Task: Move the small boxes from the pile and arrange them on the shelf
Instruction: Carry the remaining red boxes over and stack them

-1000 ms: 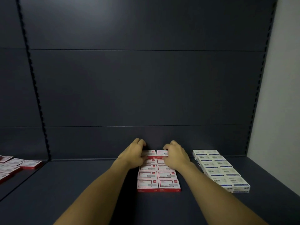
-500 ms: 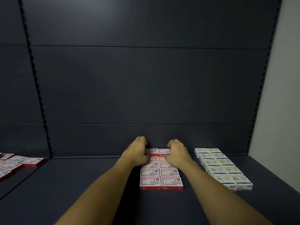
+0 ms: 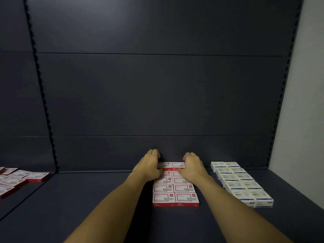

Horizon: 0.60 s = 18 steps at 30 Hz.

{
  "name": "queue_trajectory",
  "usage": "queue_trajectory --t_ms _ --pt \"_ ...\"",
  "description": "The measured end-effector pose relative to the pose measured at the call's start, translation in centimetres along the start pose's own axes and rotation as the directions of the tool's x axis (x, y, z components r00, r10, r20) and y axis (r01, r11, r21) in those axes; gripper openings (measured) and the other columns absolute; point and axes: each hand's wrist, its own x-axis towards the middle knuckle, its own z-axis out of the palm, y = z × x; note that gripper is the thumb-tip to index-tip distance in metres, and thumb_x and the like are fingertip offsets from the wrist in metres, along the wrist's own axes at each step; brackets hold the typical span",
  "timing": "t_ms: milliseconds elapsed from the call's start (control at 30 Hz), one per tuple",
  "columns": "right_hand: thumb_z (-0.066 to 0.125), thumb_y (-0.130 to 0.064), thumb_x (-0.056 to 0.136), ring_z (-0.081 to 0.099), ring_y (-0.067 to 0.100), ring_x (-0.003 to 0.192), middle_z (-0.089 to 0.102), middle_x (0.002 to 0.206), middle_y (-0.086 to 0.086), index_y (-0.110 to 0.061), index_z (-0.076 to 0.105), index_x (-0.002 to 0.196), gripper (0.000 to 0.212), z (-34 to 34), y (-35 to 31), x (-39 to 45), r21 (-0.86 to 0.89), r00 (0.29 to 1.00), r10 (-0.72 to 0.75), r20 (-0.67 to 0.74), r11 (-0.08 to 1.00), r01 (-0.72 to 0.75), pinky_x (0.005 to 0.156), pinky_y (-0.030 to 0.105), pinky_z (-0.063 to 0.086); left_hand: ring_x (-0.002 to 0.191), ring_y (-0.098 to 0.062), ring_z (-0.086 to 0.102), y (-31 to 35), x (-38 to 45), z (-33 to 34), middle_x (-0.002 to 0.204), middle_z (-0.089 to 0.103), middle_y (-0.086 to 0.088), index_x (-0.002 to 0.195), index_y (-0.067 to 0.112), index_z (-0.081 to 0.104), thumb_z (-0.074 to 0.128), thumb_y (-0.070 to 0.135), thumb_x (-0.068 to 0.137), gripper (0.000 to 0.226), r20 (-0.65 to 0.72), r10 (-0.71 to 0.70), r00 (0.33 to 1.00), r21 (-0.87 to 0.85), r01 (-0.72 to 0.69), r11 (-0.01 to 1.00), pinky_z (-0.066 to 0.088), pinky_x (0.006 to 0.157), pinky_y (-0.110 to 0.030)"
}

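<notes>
1. One dark blue-grey metal shelf unit (image 3: 78,199): matt, flat deck below a panelled back wall, with a perforated upright at either side. Plain pale wall (image 3: 308,102) at the far right.
2. Two bare forearms reaching toward the rear of the deck, converging on the red block.
3. Ten-odd small white cardboard boxes with blue print (image 3: 240,183): two columns running front to back, right of the red block and well apart from it, apparently more than one layer deep; square-edged, faintly glossy. Judged already arranged.
4. Ten small red-and-white cardboard boxes (image 3: 175,192): flat rectangular cartons, white label tops with red borders and red side faces, set edge to edge in two columns of five near the middle of the deck. Rearmost pair close to the back wall, sitting slightly higher than the row in front, possibly a second layer; not certain.
5. More flat red-and-white boxes (image 3: 21,178): loose and unaligned on the neighbouring deck at far left, beyond the upright. Judged the remaining pile, so task well advanced but unfinished.
6. Left hand (image 3: 149,166): fingers curled over the left rear box, thumb side toward the row in front, pinching or pressing it into line.
7. Right hand (image 3: 192,167): mirrored on the right rear box, fingers curled over its far edge. Judged step in hand: squaring the back row.
</notes>
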Motion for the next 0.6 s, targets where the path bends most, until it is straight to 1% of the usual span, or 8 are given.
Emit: queue_trajectory --t_ms 67,167,267,367,467,533,600 --pt "0.075 -0.024 0.086 0.058 0.022 0.11 0.051 0.127 0.005 -0.011 0.053 0.129 0.05 -0.3 -0.1 -0.2 -0.035 1.0 -0.008 0.004 0.999 0.009 0.085 0.03 0.051 0.103 -0.016 0.053 0.0 -0.1 -0.2 0.121 0.048 0.004 0.123 0.019 0.049 0.073 0.026 0.082 0.049 0.018 -0.008 1.0 0.012 0.008 1.0 0.052 0.09 -0.033" --pt "0.068 -0.024 0.091 0.054 0.021 0.116 0.049 0.132 0.004 -0.013 0.05 0.135 0.049 -1.2 -0.5 -0.7 -0.101 0.999 -0.051 -0.009 0.994 0.05 0.087 0.03 0.051 0.101 -0.017 0.054 -0.1 -0.5 -0.7 0.121 0.05 0.001 0.122 0.018 0.05 0.069 0.022 0.082 0.044 0.024 -0.051 0.998 0.03 0.05 0.998 0.053 0.089 -0.034" --pt "0.063 -0.024 0.093 0.051 0.021 0.118 0.049 0.133 0.005 -0.015 0.049 0.137 0.048 -2.0 -1.0 -1.3 -0.139 0.993 -0.116 -0.007 0.984 0.114 0.087 0.031 0.052 0.103 -0.02 0.057 -0.1 -1.6 -1.7 0.122 0.05 -0.001 0.123 0.016 0.051 0.066 0.021 0.085 0.042 0.016 -0.099 0.995 0.095 0.097 0.991 0.054 0.088 -0.037" --pt "0.061 -0.021 0.092 0.05 0.024 0.119 0.048 0.133 0.007 -0.014 0.048 0.137 0.047 -2.8 -2.0 -1.8 -0.158 0.984 -0.175 0.014 0.972 0.175 0.086 0.032 0.049 0.109 -0.026 0.058 -0.3 -3.2 -3.0 0.125 0.051 -0.003 0.126 0.017 0.053 0.061 0.026 0.088 0.039 0.01 -0.141 0.99 0.209 0.135 0.969 0.053 0.089 -0.042" --pt "0.059 -0.023 0.09 0.049 0.027 0.12 0.049 0.132 0.008 -0.013 0.049 0.136 0.047 -2.9 -3.6 -2.5 -0.202 0.973 -0.228 0.033 0.952 0.23 0.09 0.036 0.047 0.116 -0.028 0.057 -0.9 -5.2 -4.4 0.127 0.052 -0.004 0.126 0.018 0.054 0.056 0.034 0.092 0.038 -0.02 -0.196 0.98 0.305 0.192 0.933 0.052 0.09 -0.042" --pt "0.06 -0.027 0.09 0.049 0.028 0.121 0.05 0.133 0.008 -0.013 0.048 0.136 0.05 -2.7 -5.0 -2.9 -0.22 0.962 -0.268 0.053 0.936 0.273 0.095 0.037 0.045 0.117 -0.027 0.057 -1.6 -6.7 -5.5 0.13 0.053 -0.002 0.13 0.018 0.053 0.055 0.038 0.093 0.042 -0.044 -0.23 0.972 0.327 0.232 0.916 0.052 0.09 -0.042" --pt "0.061 -0.03 0.089 0.047 0.029 0.124 0.048 0.135 0.009 -0.013 0.046 0.139 0.055 -2.3 -6.5 -3.4 -0.217 0.945 -0.311 0.099 0.92 0.326 0.099 0.039 0.044 0.117 -0.025 0.057 -2.7 -8.3 -6.6 0.131 0.053 -0.001 0.134 0.019 0.051 0.055 0.044 0.094 0.047 -0.048 -0.261 0.964 0.312 0.263 0.913 0.052 0.091 -0.042"
